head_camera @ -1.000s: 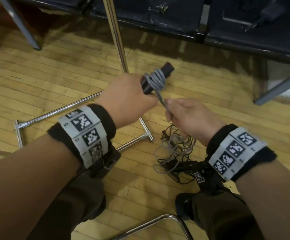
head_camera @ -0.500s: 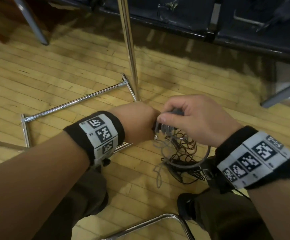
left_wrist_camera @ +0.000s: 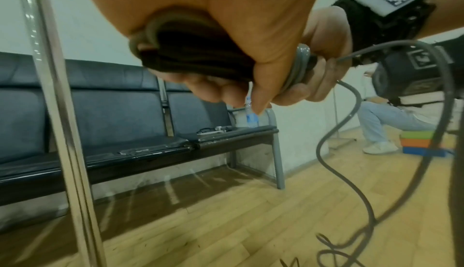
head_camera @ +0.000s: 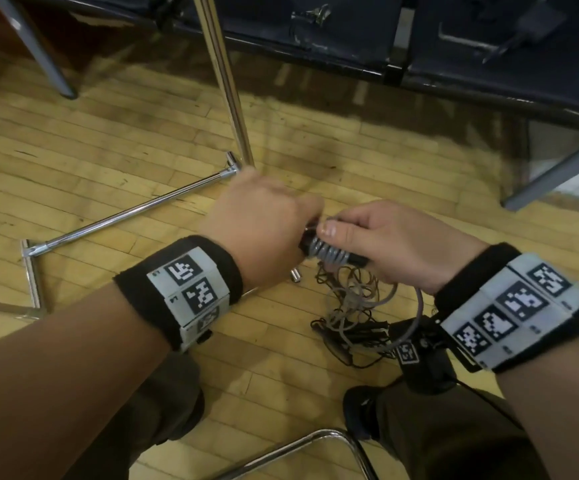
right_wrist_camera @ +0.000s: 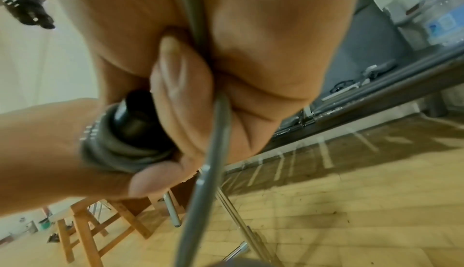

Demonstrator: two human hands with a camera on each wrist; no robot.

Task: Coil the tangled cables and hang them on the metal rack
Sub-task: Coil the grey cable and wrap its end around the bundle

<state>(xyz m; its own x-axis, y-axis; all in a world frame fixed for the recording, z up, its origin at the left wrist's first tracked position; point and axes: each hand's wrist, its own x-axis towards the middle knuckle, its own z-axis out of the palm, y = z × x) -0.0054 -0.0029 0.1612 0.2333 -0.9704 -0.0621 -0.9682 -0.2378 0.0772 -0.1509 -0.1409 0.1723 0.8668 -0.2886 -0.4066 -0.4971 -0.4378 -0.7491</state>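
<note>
The gray cable (head_camera: 329,252) sits mid-frame in the head view, wound in tight turns round a black bundle (left_wrist_camera: 195,52) with its free length trailing to the tangled cables (head_camera: 353,317) on the floor. It looks light and springy, so the turns likely loosen unless pinned. The left hand (head_camera: 263,226) grips the bundle in a fist; the right hand (head_camera: 395,240) curls its fingers (right_wrist_camera: 180,84) round the gray strand beside the wraps.

Cable tangle (head_camera: 350,317) on floor (head_camera: 108,150), right of rack base (head_camera: 132,216); bench (head_camera: 419,46) behind.
</note>
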